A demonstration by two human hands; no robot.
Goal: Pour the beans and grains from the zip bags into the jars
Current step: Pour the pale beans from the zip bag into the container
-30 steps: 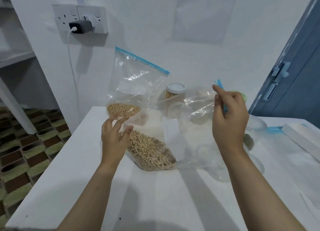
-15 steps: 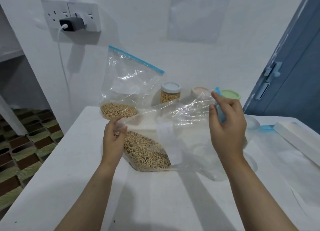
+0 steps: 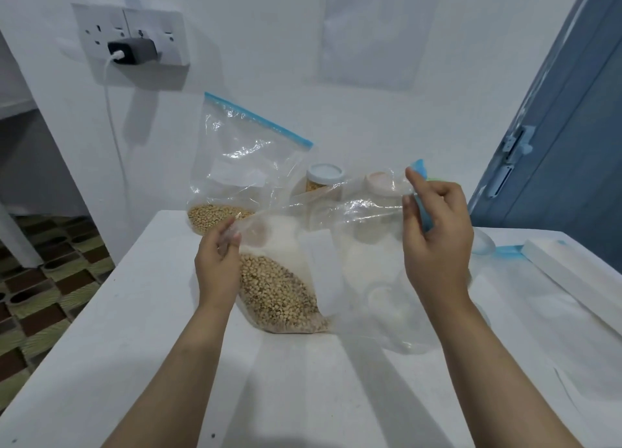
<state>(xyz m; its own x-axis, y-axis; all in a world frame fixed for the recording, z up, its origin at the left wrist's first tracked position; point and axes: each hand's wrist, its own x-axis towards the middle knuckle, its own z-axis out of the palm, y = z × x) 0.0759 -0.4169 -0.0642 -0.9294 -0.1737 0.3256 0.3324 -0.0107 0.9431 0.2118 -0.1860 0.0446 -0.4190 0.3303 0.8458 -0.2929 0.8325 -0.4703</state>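
Scene: zip bag (image 3: pixel 303 272) of beans lies on table (image 3: pixel 168 363), bean end nr person, blue zip end raised far-right.
L hand (image 3: pixel 217 272): fingers pinch bag's top edge, left corner.
R hand (image 3: pixel 436 232): fingers pinch zip end.
Axis: bag mouth stretched betw. both hands, left-right.
Jar (image 3: pixel 380 279): clear, seen through bag, nearer R hand.
Next (est.): part the zip.

Left hand (image 3: pixel 217 266) and right hand (image 3: pixel 436 239) pinch a zip bag (image 3: pixel 303 272) of beans over the table (image 3: pixel 168 363)
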